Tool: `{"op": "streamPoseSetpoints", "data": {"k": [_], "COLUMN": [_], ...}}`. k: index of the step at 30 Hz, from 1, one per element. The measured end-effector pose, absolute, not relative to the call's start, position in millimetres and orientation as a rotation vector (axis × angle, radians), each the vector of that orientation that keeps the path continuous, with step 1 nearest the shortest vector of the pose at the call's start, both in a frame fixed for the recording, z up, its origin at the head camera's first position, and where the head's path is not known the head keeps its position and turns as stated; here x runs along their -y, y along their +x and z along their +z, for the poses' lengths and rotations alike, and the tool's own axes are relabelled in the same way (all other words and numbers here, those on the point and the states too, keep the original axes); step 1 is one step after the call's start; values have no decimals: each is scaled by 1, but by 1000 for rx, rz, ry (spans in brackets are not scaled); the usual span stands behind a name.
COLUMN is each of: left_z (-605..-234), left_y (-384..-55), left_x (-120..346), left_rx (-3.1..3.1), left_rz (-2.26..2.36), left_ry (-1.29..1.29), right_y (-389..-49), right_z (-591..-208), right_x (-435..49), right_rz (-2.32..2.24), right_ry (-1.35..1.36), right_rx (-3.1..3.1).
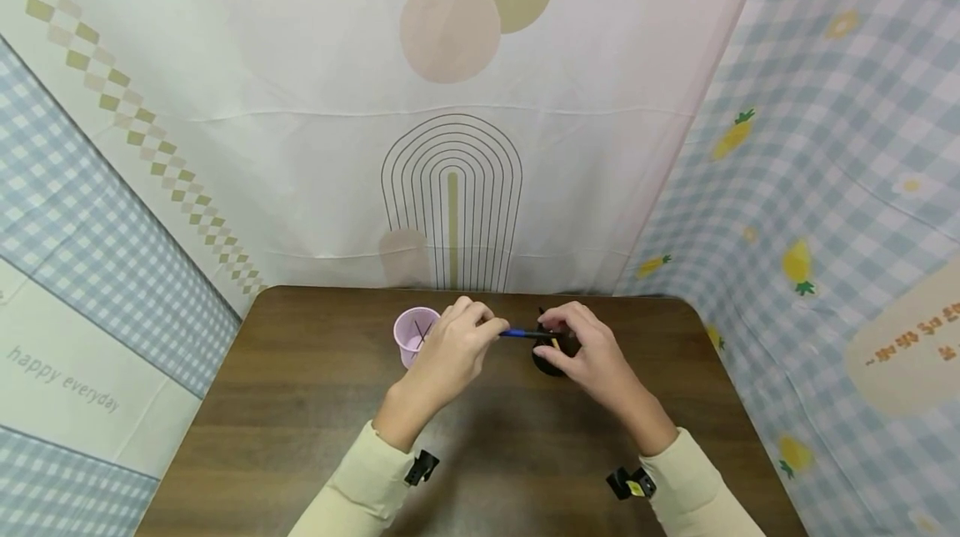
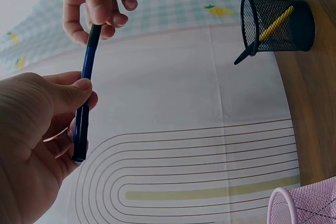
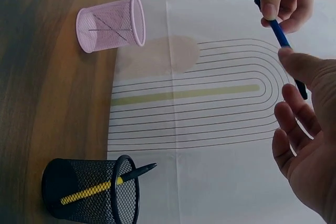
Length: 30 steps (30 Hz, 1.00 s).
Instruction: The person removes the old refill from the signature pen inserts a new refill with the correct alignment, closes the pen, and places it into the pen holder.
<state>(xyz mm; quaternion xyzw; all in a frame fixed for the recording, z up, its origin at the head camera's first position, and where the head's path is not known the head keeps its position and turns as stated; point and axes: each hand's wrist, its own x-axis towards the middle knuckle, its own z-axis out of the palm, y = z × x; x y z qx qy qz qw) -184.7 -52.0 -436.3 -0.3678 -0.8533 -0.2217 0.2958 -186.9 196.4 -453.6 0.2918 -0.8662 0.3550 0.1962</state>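
A blue pen with dark ends [image 1: 517, 333] is held up between the two hands, above the table. My left hand [image 1: 453, 345] pinches one part of it between thumb and fingers. At its other end the thumb and a finger of my right hand [image 1: 592, 353] pinch the dark section. Below the right hand in the head view stands a black mesh pen cup [image 3: 86, 190], with a yellow pen with a black end [image 3: 128, 177] leaning in it. Beside the left hand is a pink mesh cup [image 3: 107, 27] with thin dark lines, perhaps sticks, inside.
Both cups stand toward the back of a brown wooden table [image 1: 300, 404]. A patterned white cloth [image 1: 330, 187] hangs behind its far edge, and a blue checked cloth [image 1: 825, 145] hangs along the right side.
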Motion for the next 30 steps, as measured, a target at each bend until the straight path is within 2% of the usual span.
{"op": "streamPoseSetpoints", "data": {"k": [13, 30], "left_z": [-438, -440], "left_y": [-185, -185], "left_x": [52, 52], "left_rx": [2271, 2295], "left_rz": [-543, -551], "left_ry": [-973, -976], "right_y": [-188, -188], "right_z": [-441, -444], "right_x": [-197, -196], "right_rz": [898, 921], "right_ry": [842, 900], "right_rx": [2504, 2426]}}
